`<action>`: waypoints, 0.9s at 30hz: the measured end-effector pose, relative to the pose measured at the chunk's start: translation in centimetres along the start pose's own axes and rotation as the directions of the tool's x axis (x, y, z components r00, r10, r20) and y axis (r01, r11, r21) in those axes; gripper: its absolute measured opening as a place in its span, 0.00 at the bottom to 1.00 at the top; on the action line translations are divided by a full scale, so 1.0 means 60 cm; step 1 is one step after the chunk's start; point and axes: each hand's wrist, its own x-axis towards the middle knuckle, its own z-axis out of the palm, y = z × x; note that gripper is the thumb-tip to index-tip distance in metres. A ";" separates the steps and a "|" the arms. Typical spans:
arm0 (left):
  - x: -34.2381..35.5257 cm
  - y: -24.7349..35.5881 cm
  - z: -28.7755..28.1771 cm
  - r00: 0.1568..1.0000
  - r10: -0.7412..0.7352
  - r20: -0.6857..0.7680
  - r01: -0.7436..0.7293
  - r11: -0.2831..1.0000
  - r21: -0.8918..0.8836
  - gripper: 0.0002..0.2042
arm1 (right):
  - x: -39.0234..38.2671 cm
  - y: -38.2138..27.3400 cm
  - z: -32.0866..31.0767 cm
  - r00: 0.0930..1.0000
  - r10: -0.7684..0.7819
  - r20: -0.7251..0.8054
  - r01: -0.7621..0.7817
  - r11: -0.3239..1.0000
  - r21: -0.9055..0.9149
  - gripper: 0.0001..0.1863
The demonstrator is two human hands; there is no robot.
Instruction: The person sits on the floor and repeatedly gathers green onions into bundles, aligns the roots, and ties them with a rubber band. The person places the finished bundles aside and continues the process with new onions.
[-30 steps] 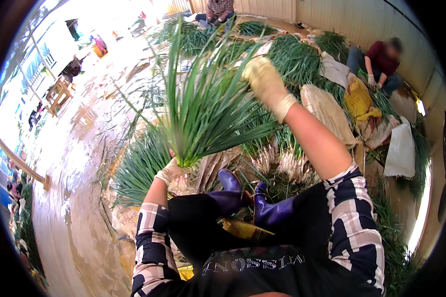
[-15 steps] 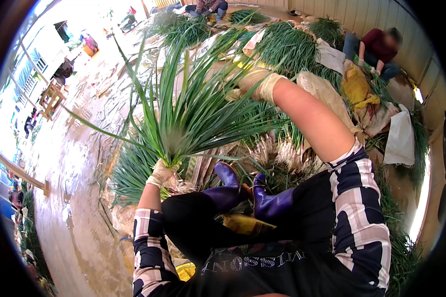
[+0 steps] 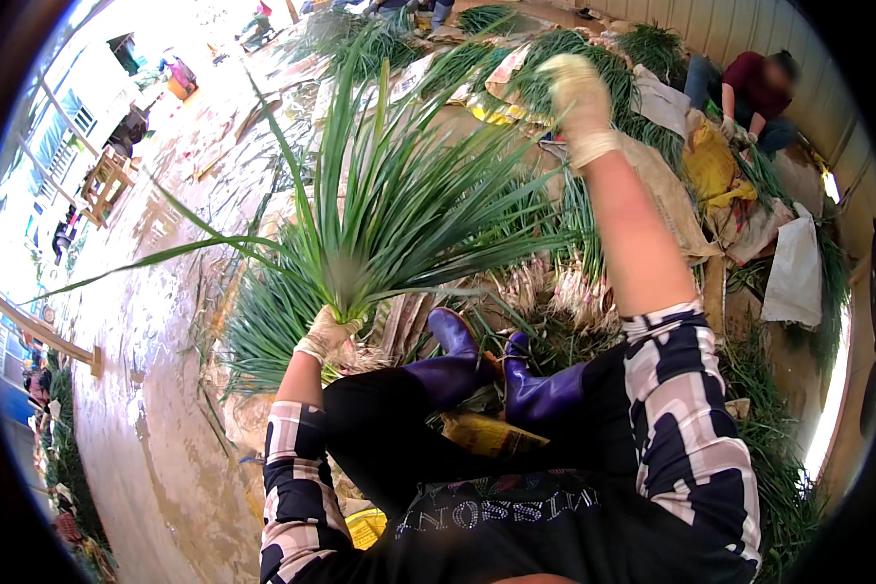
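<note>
In my gloved left hand point(image 3: 326, 336) is a bunch of green onions point(image 3: 380, 209), gripped near its base. Its long leaves fan out upward and to the right, and a few stray off to the left. My right hand point(image 3: 582, 97), also in a pale glove, is raised past the leaf tips on the right. Motion smears its fingers, so whether it holds anything does not show. Below the held bunch, more green onions point(image 3: 263, 336) lie by my left knee. Several onions with pale, rooty ends point(image 3: 582, 297) rest on the ground beyond my purple boots point(image 3: 545, 394).
A person in a dark red top point(image 3: 754, 92) sits at the right by the wall, near a yellow sack point(image 3: 715, 165). Heaps of green onions point(image 3: 565, 58) lie at the back. Wet floor point(image 3: 146, 419) stretches along the left, with a wooden stool point(image 3: 105, 187) farther off.
My right hand has moved away from the leaves, outward to the right and farther off. The left hand keeps its hold on the bunch, nearly in place; its leaves have spread more to the left.
</note>
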 end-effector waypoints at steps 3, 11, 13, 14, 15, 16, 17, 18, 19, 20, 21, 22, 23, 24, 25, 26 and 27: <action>-0.026 -0.038 -0.037 0.998 -0.050 -0.037 0.050 0.999 0.006 0.10 | 0.021 -0.049 -0.112 0.633 0.695 0.341 -0.726 0.380 0.573 0.16; -0.019 -0.046 -0.043 0.983 -0.100 -0.152 0.118 0.986 0.116 0.10 | -0.159 -0.166 -0.210 0.211 -0.343 0.915 -0.264 0.882 0.391 0.26; -0.019 -0.041 -0.043 0.983 -0.055 -0.178 0.099 0.963 0.250 0.11 | -0.175 -0.179 -0.222 -0.023 -0.214 0.977 -0.276 0.940 0.199 0.30; -0.020 -0.037 -0.045 0.975 -0.090 -0.205 0.151 0.939 0.308 0.11 | -0.181 -0.172 -0.220 -0.010 -0.181 0.983 -0.318 0.933 0.169 0.29; -0.027 -0.023 -0.043 0.963 -0.136 -0.231 0.216 0.904 0.369 0.12 | -0.175 -0.157 -0.205 0.164 -0.143 0.976 -0.540 0.815 0.210 0.23; -0.027 0.037 -0.007 0.937 -0.239 -0.255 0.323 0.868 0.376 0.13 | -0.162 -0.132 -0.203 0.319 -0.076 0.945 -0.687 0.668 0.286 0.18; -0.042 0.054 -0.015 0.922 -0.241 -0.304 0.362 0.817 0.449 0.13 | -0.130 -0.139 -0.199 0.367 0.026 0.930 -0.864 0.381 0.330 0.15; -0.054 0.069 -0.020 0.905 -0.241 -0.349 0.400 0.759 0.514 0.13 | -0.109 -0.147 -0.190 0.516 0.181 0.838 -0.842 0.286 0.457 0.12; -0.056 0.086 -0.014 0.896 -0.233 -0.379 0.423 0.708 0.566 0.13 | -0.086 -0.149 -0.190 0.617 0.352 0.704 -0.786 0.230 0.574 0.10; -0.057 0.101 -0.005 0.895 -0.172 -0.411 0.419 0.637 0.647 0.13 | -0.066 -0.148 -0.191 0.678 0.404 0.614 -0.715 0.170 0.678 0.10; -0.058 0.099 -0.008 0.911 -0.085 -0.404 0.368 0.609 0.703 0.12 | -0.052 -0.145 -0.188 0.723 0.458 0.517 -0.623 0.111 0.774 0.10; -0.057 0.097 -0.011 0.919 0.005 -0.394 0.321 0.569 0.757 0.12 | -0.050 -0.130 -0.183 0.746 0.457 0.484 -0.596 0.134 0.792 0.10; -0.057 0.096 -0.014 0.919 0.094 -0.382 0.282 0.519 0.807 0.11 | -0.046 -0.126 -0.181 0.732 0.494 0.469 -0.588 0.109 0.802 0.11; -0.051 0.086 -0.018 0.920 0.146 -0.364 0.263 0.461 0.848 0.12 | -0.046 -0.119 -0.178 0.748 0.505 0.430 -0.553 0.115 0.825 0.11; -0.047 0.077 -0.018 0.910 0.213 -0.355 0.247 0.409 0.879 0.12 | -0.047 -0.113 -0.176 0.763 0.516 0.390 -0.517 0.122 0.848 0.11; -0.046 0.068 -0.020 0.900 0.268 -0.343 0.230 0.376 0.897 0.13 | -0.048 -0.111 -0.177 0.755 0.535 0.379 -0.508 0.113 0.854 0.11; -0.048 0.066 -0.019 0.894 0.298 -0.335 0.226 0.346 0.911 0.14 | -0.053 -0.109 -0.176 0.743 0.556 0.372 -0.504 0.099 0.858 0.10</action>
